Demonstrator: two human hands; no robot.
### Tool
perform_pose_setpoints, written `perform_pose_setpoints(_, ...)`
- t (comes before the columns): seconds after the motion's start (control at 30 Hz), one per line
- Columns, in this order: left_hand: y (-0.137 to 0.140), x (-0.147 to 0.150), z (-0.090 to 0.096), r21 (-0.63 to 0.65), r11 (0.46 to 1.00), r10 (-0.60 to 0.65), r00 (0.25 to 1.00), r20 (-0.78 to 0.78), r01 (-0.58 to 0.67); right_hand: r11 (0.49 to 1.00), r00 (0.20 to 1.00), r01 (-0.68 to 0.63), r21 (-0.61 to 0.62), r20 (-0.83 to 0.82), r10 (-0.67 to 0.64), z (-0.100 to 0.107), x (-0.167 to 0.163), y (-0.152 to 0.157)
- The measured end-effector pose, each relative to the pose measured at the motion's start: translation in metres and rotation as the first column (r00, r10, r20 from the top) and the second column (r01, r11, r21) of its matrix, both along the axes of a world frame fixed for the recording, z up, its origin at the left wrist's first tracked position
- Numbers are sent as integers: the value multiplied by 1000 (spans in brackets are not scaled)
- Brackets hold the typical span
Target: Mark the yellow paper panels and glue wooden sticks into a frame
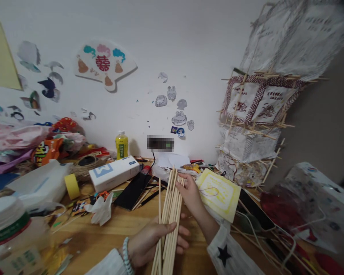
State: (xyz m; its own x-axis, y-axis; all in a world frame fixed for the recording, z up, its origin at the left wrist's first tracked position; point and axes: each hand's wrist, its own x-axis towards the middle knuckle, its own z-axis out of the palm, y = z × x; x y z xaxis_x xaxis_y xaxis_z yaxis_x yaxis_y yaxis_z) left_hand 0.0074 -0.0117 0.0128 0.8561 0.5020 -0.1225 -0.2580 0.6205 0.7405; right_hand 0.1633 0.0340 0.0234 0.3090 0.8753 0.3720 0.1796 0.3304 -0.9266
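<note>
Where the wooden table (109, 233) comes nearest to us, we hold a bundle of thin wooden sticks (169, 221), standing nearly upright and leaning slightly away. Our left hand (151, 242) is wrapped around the lower part of the bundle, thumb across the front, fingers curled behind. Our right hand (190, 193) touches the sticks near their upper ends, fingers loosely bent against them; we cannot tell whether it grips or only steadies. The tops fan out unevenly, so we judge the step in hand to be gathering and evening the sticks. The next move would call for a firm lower grip while the upper hand sorts or draws one stick free.

Just behind the bundle lie a black phone (133, 190), a white box (114, 173) and a roll of yellow tape (72, 186). A yellow paper sheet (219, 194) lies just right of our right hand. Farther back stand a yellow bottle (122, 145) against the wall and, to the right, a stack of paper-and-stick lanterns (250, 130) with stick ends jutting outward.

Open room is small: a bare strip of table to the left of our left hand. The right side is crowded with loose sticks, cables and a bag.
</note>
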Motion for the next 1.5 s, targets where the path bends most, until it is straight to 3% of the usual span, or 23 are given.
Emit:
perform_pose_setpoints(0.33,2,-1,0,11,1000,16,1000,-1,-16,999,999,-32,-4,-3,32,2,-1,-2)
perform_pose_setpoints(0.57,1,-1,-2,48,999,7,1000,-23,-6,979,970,-203,6,-140,201,13,-1,-9)
perform_pose_setpoints(0.73,-1,-2,2,54,999,4,1000,-30,-2,934,904,-339,-114,-316,289,16,-12,-17)
perform_pose_setpoints(0.93,-1,0,0,19,1000,-16,1000,-15,17,980,947,-198,9,-255,194,15,-12,-11)
perform_pose_setpoints(1.17,-2,1,-4,25,1000,3,1000,-29,-2,982,940,-188,16,-286,185,13,-13,-8)
perform_pose_setpoints(1.5,1,1,-8,-4,999,-54,998,-14,54,997,974,-13,74,-224,30,8,-3,-1)
